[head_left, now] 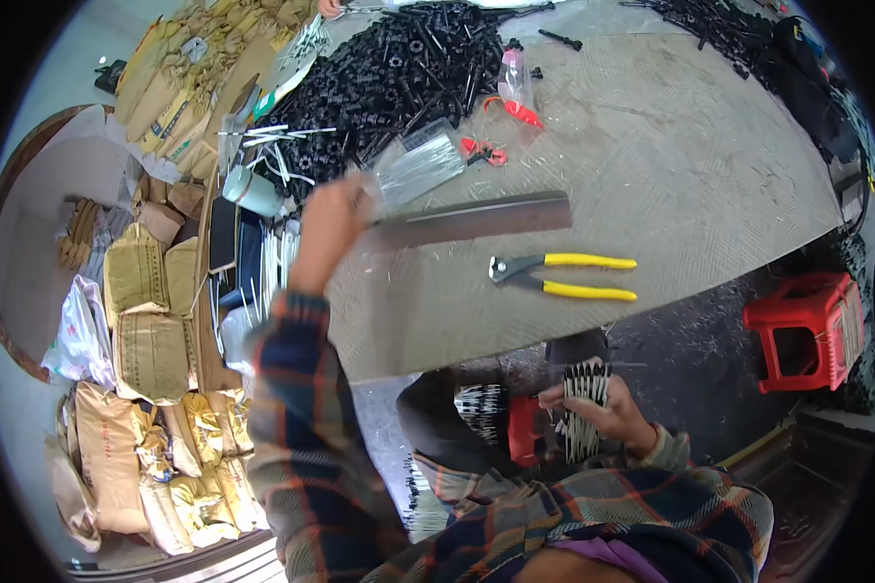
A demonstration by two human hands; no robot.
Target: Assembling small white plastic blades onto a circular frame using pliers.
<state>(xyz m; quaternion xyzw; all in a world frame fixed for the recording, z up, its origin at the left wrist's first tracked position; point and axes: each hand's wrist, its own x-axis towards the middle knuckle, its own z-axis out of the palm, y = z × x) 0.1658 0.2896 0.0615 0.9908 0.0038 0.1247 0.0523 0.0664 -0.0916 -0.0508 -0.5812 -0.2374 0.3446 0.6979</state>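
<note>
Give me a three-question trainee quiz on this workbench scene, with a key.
1. True or false: the left hand rests in the lap.
2. What does the right hand hold? A) pliers B) a bundle of thin rods C) a cup
3. What colour are the handles of the pliers lying on the table?

Key: 1 false, it is raised at a clear bag; 2 B; 3 yellow.

Matt metal bar [476, 222], glossy plastic bag [420, 165]
</note>
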